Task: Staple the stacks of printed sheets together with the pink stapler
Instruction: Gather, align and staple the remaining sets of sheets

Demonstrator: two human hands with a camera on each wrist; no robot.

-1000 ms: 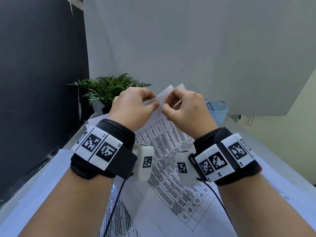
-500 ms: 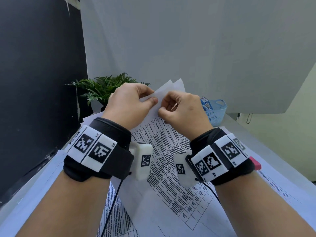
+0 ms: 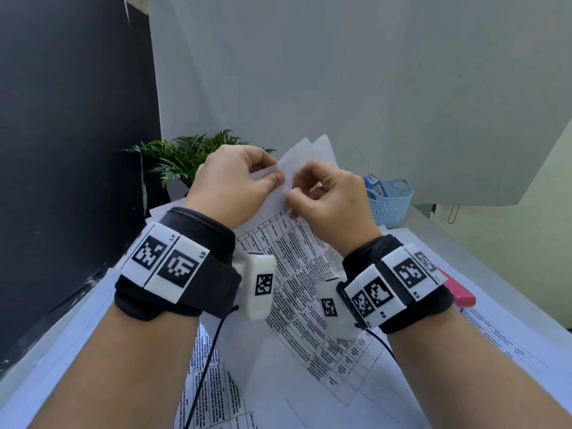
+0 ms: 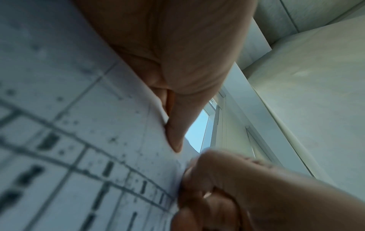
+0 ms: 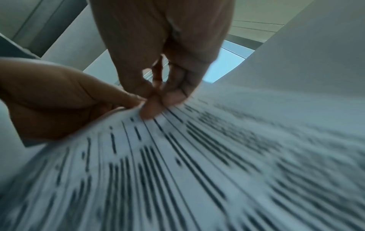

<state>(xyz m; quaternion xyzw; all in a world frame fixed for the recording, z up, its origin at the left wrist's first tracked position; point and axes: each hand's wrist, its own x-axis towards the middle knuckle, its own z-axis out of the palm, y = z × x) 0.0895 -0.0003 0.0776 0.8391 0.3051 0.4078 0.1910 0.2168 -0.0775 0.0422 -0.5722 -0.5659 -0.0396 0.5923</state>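
Observation:
I hold a stack of printed sheets (image 3: 297, 274) up off the table, tilted toward me, with tables of text on the top page. My left hand (image 3: 235, 184) pinches the upper edge between thumb and fingers (image 4: 173, 134). My right hand (image 3: 328, 199) pinches the same edge just to the right; its fingertips (image 5: 156, 106) press on the top corner of the stack (image 5: 197, 156). The sheets' far corners fan apart above my hands. The pink stapler (image 3: 458, 289) lies on the table to the right, mostly hidden behind my right wrist.
More printed sheets (image 3: 216, 397) cover the table under my arms and to the right (image 3: 501, 335). A green potted plant (image 3: 185, 156) stands at the back left, a blue plastic basket (image 3: 390, 202) at the back right. A grey wall rises close behind.
Both hands keep pinching the top edge and have shifted slightly up and left. The sheet corners above them have fanned out more, and the stapler now shows beside my right wrist.

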